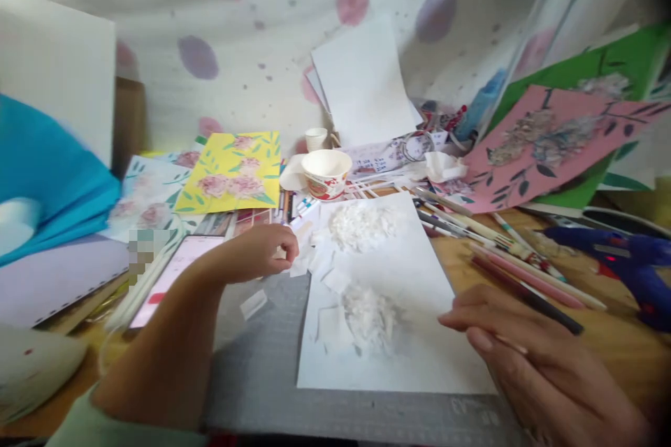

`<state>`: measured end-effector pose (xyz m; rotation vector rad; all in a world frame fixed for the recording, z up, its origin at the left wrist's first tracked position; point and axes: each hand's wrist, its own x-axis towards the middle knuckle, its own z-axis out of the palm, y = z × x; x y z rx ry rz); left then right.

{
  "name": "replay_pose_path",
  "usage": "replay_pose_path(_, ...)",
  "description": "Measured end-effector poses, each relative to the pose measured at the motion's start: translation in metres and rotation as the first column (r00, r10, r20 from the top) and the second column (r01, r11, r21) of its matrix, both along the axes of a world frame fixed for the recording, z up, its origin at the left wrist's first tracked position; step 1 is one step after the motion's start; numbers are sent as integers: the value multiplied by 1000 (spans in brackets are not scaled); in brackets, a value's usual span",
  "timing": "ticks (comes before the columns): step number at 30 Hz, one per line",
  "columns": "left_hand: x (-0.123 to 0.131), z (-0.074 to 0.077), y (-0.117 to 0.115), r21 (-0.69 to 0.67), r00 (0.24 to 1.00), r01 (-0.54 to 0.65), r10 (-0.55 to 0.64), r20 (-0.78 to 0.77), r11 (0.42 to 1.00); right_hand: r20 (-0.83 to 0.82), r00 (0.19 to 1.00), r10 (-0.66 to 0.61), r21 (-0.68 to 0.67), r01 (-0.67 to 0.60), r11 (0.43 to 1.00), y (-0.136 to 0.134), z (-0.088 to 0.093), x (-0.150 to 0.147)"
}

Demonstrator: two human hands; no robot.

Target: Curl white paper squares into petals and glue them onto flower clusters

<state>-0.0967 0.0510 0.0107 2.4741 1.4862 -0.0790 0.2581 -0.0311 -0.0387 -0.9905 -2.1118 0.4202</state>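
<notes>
A white sheet of paper lies on a grey cutting mat. It carries two raised clusters of white paper petals, an upper cluster and a lower cluster, with faint pencil marks around them. My left hand is closed, fingers curled, beside the sheet's upper left edge, close to some loose white paper scraps. Whatever its fingertips hold is hidden. Over the sheet's lower right edge, my right hand is closed, thumb and fingers pressed together. Blur hides what it grips, if anything.
A blue hot glue gun lies at right, near several brushes and pencils. A paper cup stands behind the sheet. A lit phone is under my left forearm. Finished flower pictures on yellow card and pink card lean behind.
</notes>
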Motion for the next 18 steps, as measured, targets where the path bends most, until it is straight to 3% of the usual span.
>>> replay_pose_path(4,37,3,-16,-141,941,101,-48,336,985,-99,982,-158,-16,158,987,-3,8,1)
replay_pose_path(7,70,-7,-32,-194,859,119,-3,511,974,-177,968,-176,-32,173,984,-2,12,-1)
replay_pose_path(13,107,-22,-46,-333,841,-7,186,508,943,-288,953,-99,-187,45,981,-2,14,-10)
replay_pose_path(18,113,-21,-47,-352,851,-16,197,487,936,-307,952,5,-184,-64,981,1,17,-21)
